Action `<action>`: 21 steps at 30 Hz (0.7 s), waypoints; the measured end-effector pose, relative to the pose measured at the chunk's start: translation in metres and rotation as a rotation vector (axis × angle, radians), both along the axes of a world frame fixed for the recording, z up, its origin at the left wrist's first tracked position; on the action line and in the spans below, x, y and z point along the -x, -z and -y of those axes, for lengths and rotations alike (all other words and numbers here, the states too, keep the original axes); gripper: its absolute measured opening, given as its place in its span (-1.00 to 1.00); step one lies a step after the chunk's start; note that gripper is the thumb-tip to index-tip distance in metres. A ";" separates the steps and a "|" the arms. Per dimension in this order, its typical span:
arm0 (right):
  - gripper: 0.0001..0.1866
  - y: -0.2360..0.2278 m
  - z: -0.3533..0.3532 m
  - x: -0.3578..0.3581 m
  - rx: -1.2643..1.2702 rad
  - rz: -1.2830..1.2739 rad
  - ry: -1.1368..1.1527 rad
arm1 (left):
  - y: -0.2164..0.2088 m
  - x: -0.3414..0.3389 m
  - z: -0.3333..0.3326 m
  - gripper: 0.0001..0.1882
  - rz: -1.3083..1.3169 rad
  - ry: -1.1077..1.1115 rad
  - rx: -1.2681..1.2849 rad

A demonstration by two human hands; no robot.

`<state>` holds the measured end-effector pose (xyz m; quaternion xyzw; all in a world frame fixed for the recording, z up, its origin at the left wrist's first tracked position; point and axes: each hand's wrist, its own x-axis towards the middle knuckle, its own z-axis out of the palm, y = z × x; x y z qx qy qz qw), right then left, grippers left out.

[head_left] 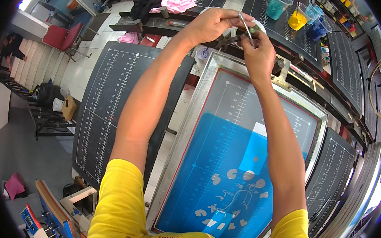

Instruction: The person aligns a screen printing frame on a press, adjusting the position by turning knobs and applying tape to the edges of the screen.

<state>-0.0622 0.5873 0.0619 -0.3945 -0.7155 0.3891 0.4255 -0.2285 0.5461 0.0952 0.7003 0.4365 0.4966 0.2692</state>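
Both my arms reach forward over a framed printing screen (203,182) with a blue coating and pale cut-out shapes. My left hand (209,26) is closed, its fingertips at the upper end of a thin silvery rod (246,26). Lower down, my right hand (260,57) pinches the same rod between thumb and fingers. Just behind the fingers shows the rim of a round white tub or roll (261,28), mostly hidden by them. A metal clamp (283,74) grips the screen frame's far edge beside my right wrist.
Dark marked boards (111,113) flank the screen. Beyond the rail stand plastic cups of teal ink (277,8), yellow ink (298,19) and blue ink (317,30). Pink cloth (176,3) lies at the far left, near a red chair (63,36). Stacked frames (357,192) lean at right.
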 end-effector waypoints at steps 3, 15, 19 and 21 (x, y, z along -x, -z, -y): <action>-0.72 0.000 0.002 0.002 0.068 -0.069 -0.005 | 0.006 0.005 -0.004 -0.66 0.055 0.046 -0.014; -0.73 0.007 0.008 0.009 0.090 -0.344 -0.130 | 0.009 -0.001 -0.005 -0.29 0.244 -0.039 0.224; -0.72 0.012 0.007 0.007 0.106 -0.238 -0.093 | 0.009 -0.002 -0.006 -0.39 0.254 -0.036 0.183; -0.72 0.013 0.007 0.006 0.106 -0.209 -0.085 | 0.009 -0.002 -0.006 -0.41 0.251 -0.032 0.153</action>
